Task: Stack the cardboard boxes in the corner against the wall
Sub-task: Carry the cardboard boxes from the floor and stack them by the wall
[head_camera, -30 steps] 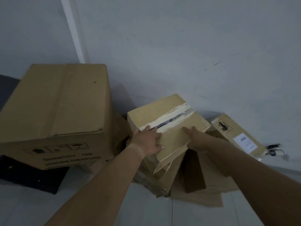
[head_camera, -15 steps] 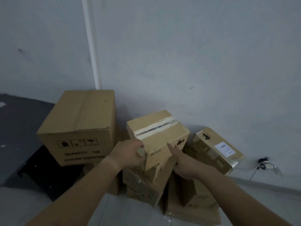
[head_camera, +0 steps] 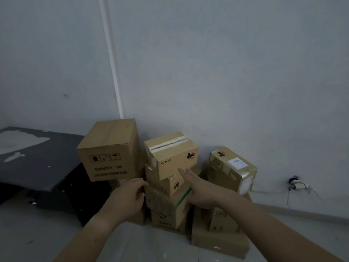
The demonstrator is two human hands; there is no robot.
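Cardboard stack sits in the corner against the grey wall (head_camera: pixel 226 63): PICO box (head_camera: pixel 172 155) on top of the middle column, slightly skewed over the boxes below it. Left hand (head_camera: pixel 126 200) has a loosely curled grip, fingers near the column's left edge at the lower boxes, holding nothing; contact unclear. Right hand (head_camera: pixel 198 188) is flat and open, fingertips just at the PICO box's lower front edge, nothing gripped. Large box marked QUANTITY 100 (head_camera: pixel 109 150) stands left of it, labelled box (head_camera: pixel 233 168) to the right, dark table (head_camera: pixel 34 163) far left. Versus half a second ago: both hands have come off the PICO box's sides, and the view sits further back.
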